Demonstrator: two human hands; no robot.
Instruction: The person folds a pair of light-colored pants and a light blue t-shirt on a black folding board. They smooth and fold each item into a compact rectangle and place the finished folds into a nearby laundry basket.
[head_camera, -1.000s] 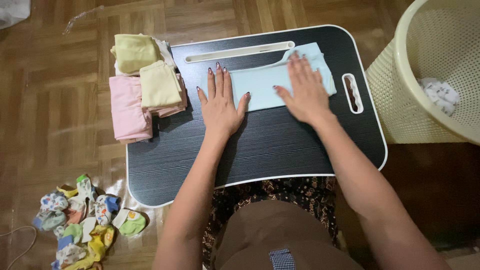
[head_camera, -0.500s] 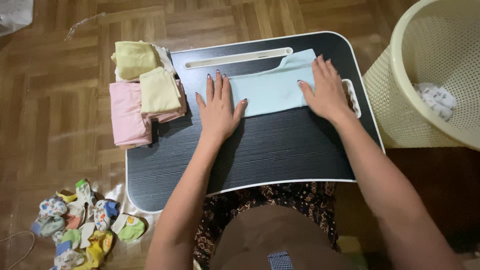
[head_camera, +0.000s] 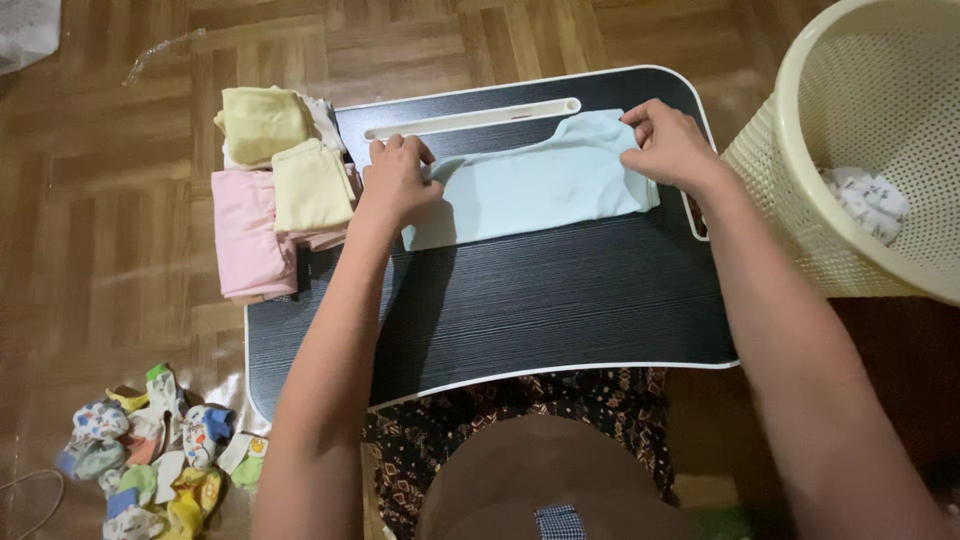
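A light blue folded garment (head_camera: 535, 185) lies flat on the far half of a black lap tray (head_camera: 540, 300) with a white rim. My left hand (head_camera: 398, 182) grips the garment's left end, fingers curled on its top corner. My right hand (head_camera: 672, 145) pinches the garment's right end near the tray's side handle slot. Both forearms reach over the tray from below.
Folded yellow (head_camera: 290, 155) and pink clothes (head_camera: 248, 235) are stacked at the tray's left edge. A cream perforated laundry basket (head_camera: 850, 150) with white printed cloth inside stands at right. Several small colourful baby mittens and socks (head_camera: 165, 455) lie on the wooden floor at lower left.
Both hands went from lying flat on the blue garment to gripping its two ends; the left hand moved left and up, the right hand moved right and up.
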